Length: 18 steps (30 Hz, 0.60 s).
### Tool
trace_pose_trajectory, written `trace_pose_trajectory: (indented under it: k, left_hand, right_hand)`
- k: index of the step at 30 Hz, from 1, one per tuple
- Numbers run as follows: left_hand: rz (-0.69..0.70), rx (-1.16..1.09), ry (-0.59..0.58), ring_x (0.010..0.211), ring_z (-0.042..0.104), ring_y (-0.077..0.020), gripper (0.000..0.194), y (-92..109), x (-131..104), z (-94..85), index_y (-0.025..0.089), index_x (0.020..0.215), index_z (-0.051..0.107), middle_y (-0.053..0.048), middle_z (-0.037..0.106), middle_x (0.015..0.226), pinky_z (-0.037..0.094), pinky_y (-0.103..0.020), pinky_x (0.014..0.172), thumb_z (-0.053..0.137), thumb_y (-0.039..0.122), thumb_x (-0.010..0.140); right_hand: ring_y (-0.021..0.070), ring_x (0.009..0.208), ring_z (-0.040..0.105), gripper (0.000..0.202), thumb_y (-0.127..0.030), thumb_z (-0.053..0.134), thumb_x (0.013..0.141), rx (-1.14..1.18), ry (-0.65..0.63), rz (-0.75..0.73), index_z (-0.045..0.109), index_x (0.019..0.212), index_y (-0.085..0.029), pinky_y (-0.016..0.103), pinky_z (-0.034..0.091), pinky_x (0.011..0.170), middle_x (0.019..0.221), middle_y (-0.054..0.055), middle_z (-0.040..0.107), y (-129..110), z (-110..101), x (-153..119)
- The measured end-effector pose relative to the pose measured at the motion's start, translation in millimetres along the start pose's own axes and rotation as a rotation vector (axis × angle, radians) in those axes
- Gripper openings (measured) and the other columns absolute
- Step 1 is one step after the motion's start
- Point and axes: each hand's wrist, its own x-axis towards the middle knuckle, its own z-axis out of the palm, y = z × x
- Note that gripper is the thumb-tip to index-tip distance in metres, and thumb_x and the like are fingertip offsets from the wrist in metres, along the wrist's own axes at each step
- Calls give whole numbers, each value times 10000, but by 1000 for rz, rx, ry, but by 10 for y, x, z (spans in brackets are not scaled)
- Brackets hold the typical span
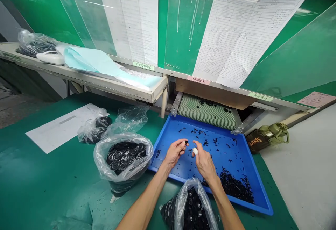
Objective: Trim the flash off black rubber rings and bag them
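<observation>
Over the blue tray (pixel 168 132), my left hand (pixel 174 153) pinches a small black rubber part (pixel 186 142) between thumb and fingertips. Just to its right, my right hand (pixel 205 162) is closed around a thin, pointed tool (pixel 193 144), whose kind is too small to tell. A white piece (pixel 195 151) shows at the right thumb, perhaps a finger cover. A gap separates the tool's tip from the black part. Small black scraps (pixel 215 141) lie scattered over the tray floor, with a dense heap of scraps (pixel 236 186) in its near right corner.
Left of the tray stands an open bag of black rubber rings (pixel 123 156). Another open bag (pixel 193 209) of black parts sits between my forearms. A small tied bag (pixel 96 130) rests near a white sheet (pixel 63 128). Behind are a ribbed green belt (pixel 207 113) and a bottle (pixel 270 135).
</observation>
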Motion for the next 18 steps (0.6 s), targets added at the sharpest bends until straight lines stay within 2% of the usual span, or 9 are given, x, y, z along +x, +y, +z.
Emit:
trace_pose_trajectory:
  k: [2, 5, 12, 18]
  left_hand:
    - [1, -4, -3, 543, 412, -43, 358, -6, 3, 2, 103, 926, 665, -62, 614, 767, 246, -173, 435, 744, 343, 672]
    - [9, -9, -7, 567, 436, -52, 335, -8, 1, 9, 107, 914, 651, -67, 613, 776, 254, -166, 435, 727, 347, 693]
    - [44, -11, -22, 574, 451, -62, 364, 0, -10, 21, 138, 1021, 595, -62, 610, 802, 255, -162, 424, 664, 375, 754]
    - [48, 16, 16, 573, 461, -63, 324, 4, -15, 39, 156, 879, 547, -51, 616, 799, 255, -157, 421, 682, 408, 727]
  right_hand:
    - [144, 600, 552, 414, -130, 300, 852, -84, 12, -18, 501, 1204, -210, 234, 390, 527, 830, 36, 630, -12, 23, -48]
    - [151, 680, 573, 379, -109, 315, 843, -137, 49, -65, 565, 1104, -222, 231, 387, 564, 933, 53, 635, -15, 67, -56]
    - [156, 755, 598, 376, -122, 336, 846, -113, 97, -37, 585, 1112, -214, 229, 411, 610, 970, 55, 654, 19, 113, -11]
    - [169, 822, 598, 383, -126, 337, 852, -101, 95, -20, 595, 1122, -209, 243, 435, 684, 969, 65, 646, -6, 137, -12]
